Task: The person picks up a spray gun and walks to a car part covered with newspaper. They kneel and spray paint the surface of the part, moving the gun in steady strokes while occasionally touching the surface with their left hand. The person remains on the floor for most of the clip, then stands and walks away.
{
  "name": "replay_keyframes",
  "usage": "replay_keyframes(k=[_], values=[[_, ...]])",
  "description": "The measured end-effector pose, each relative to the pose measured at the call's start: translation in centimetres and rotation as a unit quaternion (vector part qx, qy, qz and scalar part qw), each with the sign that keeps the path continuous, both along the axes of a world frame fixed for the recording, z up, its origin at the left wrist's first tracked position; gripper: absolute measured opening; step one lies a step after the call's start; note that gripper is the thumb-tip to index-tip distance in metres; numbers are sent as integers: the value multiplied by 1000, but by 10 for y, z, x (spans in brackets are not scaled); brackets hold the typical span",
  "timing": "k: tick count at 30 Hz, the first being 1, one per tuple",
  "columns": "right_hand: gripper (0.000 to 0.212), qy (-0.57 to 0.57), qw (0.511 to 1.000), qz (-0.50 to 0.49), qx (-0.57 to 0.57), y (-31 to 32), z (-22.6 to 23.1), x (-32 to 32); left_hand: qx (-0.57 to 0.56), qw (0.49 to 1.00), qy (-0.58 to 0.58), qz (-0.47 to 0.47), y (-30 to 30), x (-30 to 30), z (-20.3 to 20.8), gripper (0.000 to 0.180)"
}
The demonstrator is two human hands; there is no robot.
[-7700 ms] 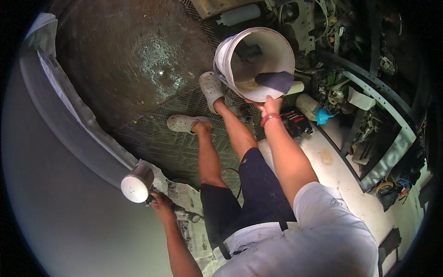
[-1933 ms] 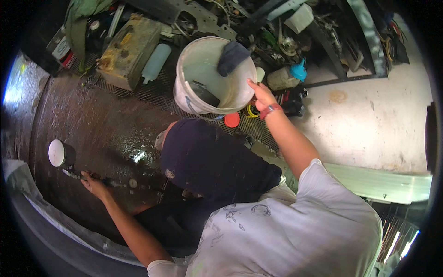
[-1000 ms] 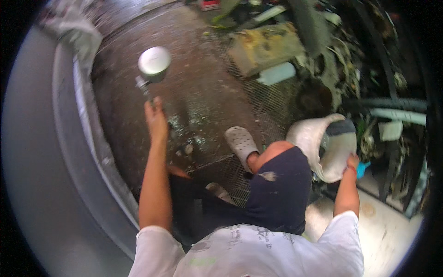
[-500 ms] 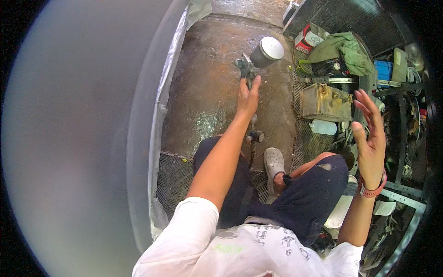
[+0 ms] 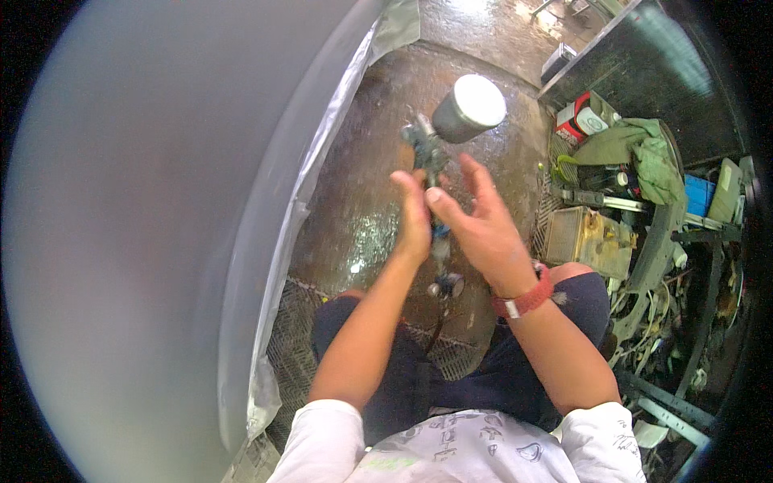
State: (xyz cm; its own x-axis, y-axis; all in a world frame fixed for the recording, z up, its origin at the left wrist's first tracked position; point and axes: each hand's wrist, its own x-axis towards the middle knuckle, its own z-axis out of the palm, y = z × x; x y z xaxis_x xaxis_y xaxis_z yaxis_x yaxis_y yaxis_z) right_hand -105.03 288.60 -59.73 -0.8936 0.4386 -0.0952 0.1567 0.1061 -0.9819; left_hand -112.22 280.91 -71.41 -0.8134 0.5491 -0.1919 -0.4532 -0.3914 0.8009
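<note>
A dark metal spray gun (image 5: 427, 150) is held up in front of me, its handle upright between my two hands. A grey cup (image 5: 457, 117) with a white lid sits at its right side. My left hand (image 5: 414, 221) is round the handle from the left with its thumb sticking up; its fingers are partly hidden behind the handle. My right hand (image 5: 485, 229) comes in from the right, fingers spread and thumb tip close against the handle. Below the handle hang a round gauge (image 5: 452, 284) and a hose (image 5: 436, 332).
A large grey panel (image 5: 153, 241) with plastic sheeting (image 5: 318, 193) along its edge fills the left. To the right are a worn battery-like box (image 5: 584, 241), a green cloth (image 5: 644, 157), a red and white box (image 5: 581, 119) and a jumble of parts. Wet-looking floor (image 5: 346, 233) lies beneath.
My right hand has swung in from the far right to the spray gun's handle. The left thumb has lifted off the handle. My view has shifted, and the gun appears slightly nearer.
</note>
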Motion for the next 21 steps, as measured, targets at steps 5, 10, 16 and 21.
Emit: replay_keyframes(k=[5, 10, 16, 21], values=[[77, -1, 991, 131, -23, 7, -32, -38, 38, 997, -66, 14, -41, 13, 15, 117], [86, -59, 986, 153, -6, 5, -53, -68, 9, 999, 12, 39, -41, 23, 24, 131], [79, 36, 986, 163, -17, 14, -84, -122, -361, 900, 220, 105, -21, -1, 48, 109], [82, 6, 972, 104, -208, 45, -91, -184, -577, 756, 266, 158, -55, 0, 101, 61]])
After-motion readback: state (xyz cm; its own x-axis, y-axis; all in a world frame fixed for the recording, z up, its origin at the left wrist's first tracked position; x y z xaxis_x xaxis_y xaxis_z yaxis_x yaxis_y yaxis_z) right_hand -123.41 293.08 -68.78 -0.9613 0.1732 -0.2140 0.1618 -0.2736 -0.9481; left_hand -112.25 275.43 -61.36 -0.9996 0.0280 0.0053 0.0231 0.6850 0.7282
